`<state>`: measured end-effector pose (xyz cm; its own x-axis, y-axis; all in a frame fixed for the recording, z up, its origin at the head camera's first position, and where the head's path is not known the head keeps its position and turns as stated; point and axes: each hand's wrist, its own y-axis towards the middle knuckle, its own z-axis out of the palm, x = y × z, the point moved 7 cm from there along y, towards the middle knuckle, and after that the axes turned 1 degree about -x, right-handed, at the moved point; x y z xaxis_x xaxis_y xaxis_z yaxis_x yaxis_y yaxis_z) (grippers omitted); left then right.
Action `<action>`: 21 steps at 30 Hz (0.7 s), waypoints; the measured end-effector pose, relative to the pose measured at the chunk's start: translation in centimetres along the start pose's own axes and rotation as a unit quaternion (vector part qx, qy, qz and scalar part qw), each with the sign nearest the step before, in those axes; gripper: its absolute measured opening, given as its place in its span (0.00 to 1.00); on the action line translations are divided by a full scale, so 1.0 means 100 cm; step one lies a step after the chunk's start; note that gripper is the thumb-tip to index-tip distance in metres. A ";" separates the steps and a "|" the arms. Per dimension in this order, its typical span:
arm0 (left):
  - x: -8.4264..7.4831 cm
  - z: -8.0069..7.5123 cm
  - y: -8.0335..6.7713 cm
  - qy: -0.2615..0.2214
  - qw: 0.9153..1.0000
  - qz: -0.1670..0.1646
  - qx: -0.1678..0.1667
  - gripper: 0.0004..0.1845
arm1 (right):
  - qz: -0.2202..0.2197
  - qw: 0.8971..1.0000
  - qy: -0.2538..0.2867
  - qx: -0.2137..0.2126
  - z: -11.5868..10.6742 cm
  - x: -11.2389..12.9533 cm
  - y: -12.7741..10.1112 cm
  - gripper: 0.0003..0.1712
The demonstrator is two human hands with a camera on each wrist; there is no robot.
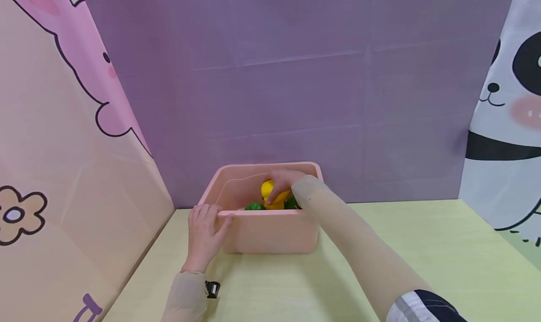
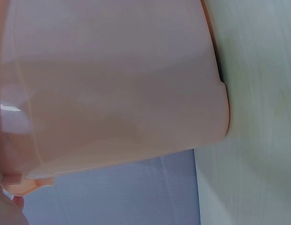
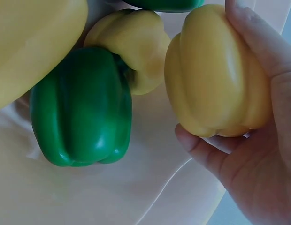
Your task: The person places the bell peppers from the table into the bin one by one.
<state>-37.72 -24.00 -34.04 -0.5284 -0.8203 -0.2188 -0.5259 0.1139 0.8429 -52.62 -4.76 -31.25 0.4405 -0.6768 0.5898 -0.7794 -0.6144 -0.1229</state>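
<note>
A pink plastic bin [image 1: 270, 233] stands on the pale green table near the purple back wall. My left hand [image 1: 205, 235] rests on the bin's near left corner, fingers over the rim. My right hand [image 1: 284, 181] reaches into the bin and grips a yellow bell pepper [image 1: 272, 194]. The right wrist view shows that yellow pepper [image 3: 216, 75] held between thumb and fingers [image 3: 256, 42], above a green pepper [image 3: 82, 108] and another yellow pepper [image 3: 131, 42] lying on the bin's floor. The left wrist view is filled by the bin's outer wall [image 2: 117, 89].
A purple backdrop [image 1: 296, 78] rises behind the bin. A pink cartoon panel [image 1: 63, 148] closes the left side and a panda panel [image 1: 507, 125] the right. The green tabletop [image 1: 422, 247] stretches to the right of the bin.
</note>
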 end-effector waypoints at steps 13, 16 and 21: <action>-0.001 -0.001 0.000 0.001 1.000 -0.004 0.001 0.17 | 0.040 0.997 0.066 0.003 0.002 -0.004 -0.008 0.25; -0.001 0.000 0.000 0.001 1.000 -0.006 0.004 0.17 | 0.038 0.997 0.069 0.004 0.003 -0.004 -0.008 0.25; -0.001 0.000 0.000 0.001 1.000 -0.009 0.006 0.17 | 0.031 0.997 0.075 0.007 0.003 0.002 -0.013 0.26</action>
<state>-37.72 -23.93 -34.05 -0.5181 -0.8230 -0.2327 -0.5431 0.1064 0.8329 -51.41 -4.17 -31.20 0.3192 -0.6456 0.6938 -0.7963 -0.5796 -0.1730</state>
